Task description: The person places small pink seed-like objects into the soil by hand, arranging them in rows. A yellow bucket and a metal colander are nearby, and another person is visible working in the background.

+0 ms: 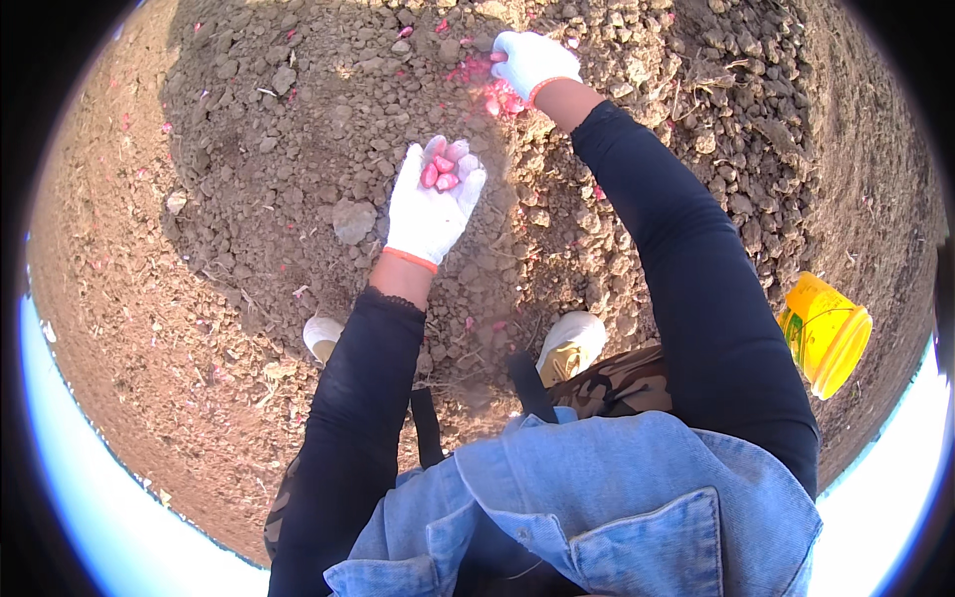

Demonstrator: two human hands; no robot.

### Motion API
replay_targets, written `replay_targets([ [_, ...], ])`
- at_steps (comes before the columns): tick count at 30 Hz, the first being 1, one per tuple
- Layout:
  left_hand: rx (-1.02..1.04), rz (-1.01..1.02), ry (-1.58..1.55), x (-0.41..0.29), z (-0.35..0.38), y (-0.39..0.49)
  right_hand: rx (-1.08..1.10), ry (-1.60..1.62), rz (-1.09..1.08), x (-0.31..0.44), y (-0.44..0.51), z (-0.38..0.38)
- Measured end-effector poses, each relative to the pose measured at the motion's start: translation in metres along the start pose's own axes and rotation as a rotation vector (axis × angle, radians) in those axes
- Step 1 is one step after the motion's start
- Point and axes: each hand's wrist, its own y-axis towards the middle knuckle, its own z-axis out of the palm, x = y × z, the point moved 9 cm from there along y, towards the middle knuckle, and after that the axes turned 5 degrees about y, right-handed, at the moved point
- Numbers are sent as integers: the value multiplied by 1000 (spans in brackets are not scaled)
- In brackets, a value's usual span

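Observation:
My left hand (435,205), in a white knit glove with an orange cuff, is palm up with fingers curled around several pink-red cloves (440,173), which look like coated garlic cloves. Farther ahead and to the right, my right hand (533,63), gloved the same way, is low over the soil with a pink piece (498,57) pinched at its fingertips. Beneath and beside it lies a small heap of pink cloves (505,99) on the ground, partly hidden by the glove.
Cloddy brown soil (298,164) surrounds me, with pink bits scattered over it. A larger clod or stone (354,222) lies left of my left hand. A yellow plastic bucket (821,336) lies tilted at the right. My pale shoes (573,339) stand on the soil below my hands.

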Motion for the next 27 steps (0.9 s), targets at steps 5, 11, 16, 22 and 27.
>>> replay_targets([
  [5,-128,81,58,1,2,5,196,417,-226,53,-49,-14],
  [11,71,65,-92,-13,5,8,29,376,-177,16,-39,-27],
  [16,-19,60,-58,-20,-13,-1,207,-32,-182,-37,-21,8],
  [22,-106,54,-7,-14,-26,-9,-31,-340,-349,-13,-38,20],
  [27,-41,-17,-42,-4,-27,-9,64,-347,-407,-16,-39,26],
])
